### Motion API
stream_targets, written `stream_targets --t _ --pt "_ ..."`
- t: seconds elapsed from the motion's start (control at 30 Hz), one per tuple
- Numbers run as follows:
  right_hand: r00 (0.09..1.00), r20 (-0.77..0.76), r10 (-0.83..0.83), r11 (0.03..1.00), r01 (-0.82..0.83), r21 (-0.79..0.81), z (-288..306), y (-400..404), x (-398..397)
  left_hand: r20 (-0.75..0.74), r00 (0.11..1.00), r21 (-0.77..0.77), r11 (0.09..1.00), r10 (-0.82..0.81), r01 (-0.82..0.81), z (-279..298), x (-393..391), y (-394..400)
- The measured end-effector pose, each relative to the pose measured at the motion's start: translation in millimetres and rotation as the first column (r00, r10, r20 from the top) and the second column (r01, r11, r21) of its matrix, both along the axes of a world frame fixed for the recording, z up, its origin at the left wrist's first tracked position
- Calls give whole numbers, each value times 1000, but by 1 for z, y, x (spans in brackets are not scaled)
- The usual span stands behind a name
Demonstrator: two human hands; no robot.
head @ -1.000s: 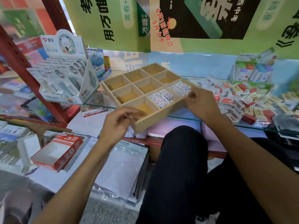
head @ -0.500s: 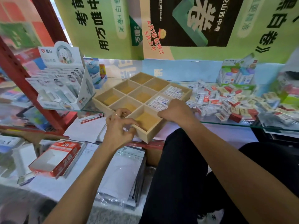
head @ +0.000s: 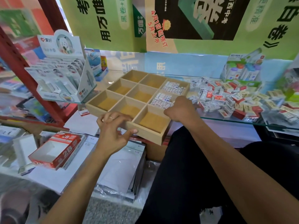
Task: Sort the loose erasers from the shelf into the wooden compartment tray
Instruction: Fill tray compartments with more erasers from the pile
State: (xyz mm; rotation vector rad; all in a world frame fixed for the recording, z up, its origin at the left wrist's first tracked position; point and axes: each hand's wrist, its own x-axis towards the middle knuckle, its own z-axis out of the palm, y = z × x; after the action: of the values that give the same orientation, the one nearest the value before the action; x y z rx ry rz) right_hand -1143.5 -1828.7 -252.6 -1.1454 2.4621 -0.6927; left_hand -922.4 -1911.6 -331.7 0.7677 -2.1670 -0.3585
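The left hand (head: 113, 131) grips the near wall of the tray (head: 145, 132), thumb on its outer face and fingers curled over the rim; a ring shows on one finger. The right hand (head: 181, 109) is curled over the tray's right rim, its fingers hidden behind the knuckles, so I cannot tell what they hold. The tray is pale wood, a three-by-three grid with tan floors, turned corner-on, its near corner overhanging the glass shelf (head: 226, 121). Seven compartments are bare; the two farther ones along the right side hold neat rows of white erasers (head: 172, 88). Just beside the tray's right edge lies the pile (head: 229, 96) of loose erasers in white, red and cream wrappers, spread across the shelf.
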Motion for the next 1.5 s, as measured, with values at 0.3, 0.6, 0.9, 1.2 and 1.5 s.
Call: stream_targets --t 0.3,0.6,0.9,1.2,1.5 --pt "982 189 -28 969 73 -235 -10 -17 -37 33 987 -43 987 158 -157 0 -45 3" --pt "948 307 79 948 24 -318 -13 -7 -66 36 971 24 971 235 -236 3 -74 -11" --pt "986 120 112 941 -66 -332 -15 47 -90 83 959 65 959 269 -275 0 -100 -22" --pt "996 74 50 918 -17 -397 -13 103 -94 -40 991 154 981 129 -122 32 -104 2" --pt "999 20 48 895 -34 -444 -8 111 -107 -133 987 225 967 -89 118 64 -127 14"
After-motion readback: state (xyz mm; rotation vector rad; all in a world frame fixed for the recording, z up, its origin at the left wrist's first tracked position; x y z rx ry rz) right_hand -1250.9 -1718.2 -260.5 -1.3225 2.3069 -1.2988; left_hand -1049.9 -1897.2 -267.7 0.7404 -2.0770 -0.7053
